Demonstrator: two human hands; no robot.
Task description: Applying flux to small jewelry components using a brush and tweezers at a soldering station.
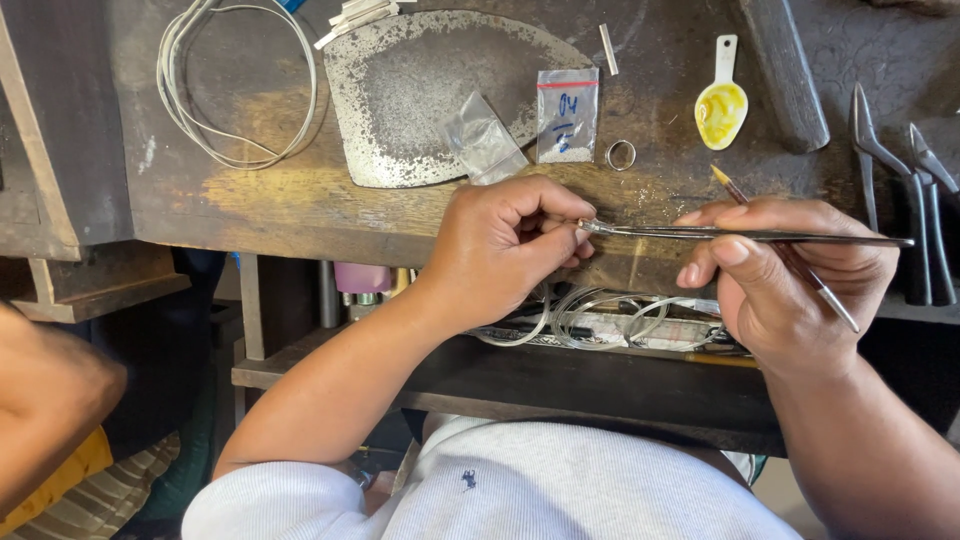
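My left hand (510, 245) is curled at the bench's front edge, its fingertips pinched on something tiny that I cannot make out. My right hand (790, 275) holds long metal tweezers (745, 234) lying level, their tips touching the left fingertips. A thin brush (785, 250) with a yellowish tip also runs through the right hand's fingers. A small silver ring (621, 154) lies on the dark wooden bench (260, 190) just beyond the hands.
A worn metal plate (410, 90), two small clear bags (566, 115), a white wire coil (235, 85), a spoon of yellow paste (721, 100) and pliers (915, 190) sit on the bench. Wire loops (600, 315) lie in the drawer below. Another person's arm (45, 400) is at left.
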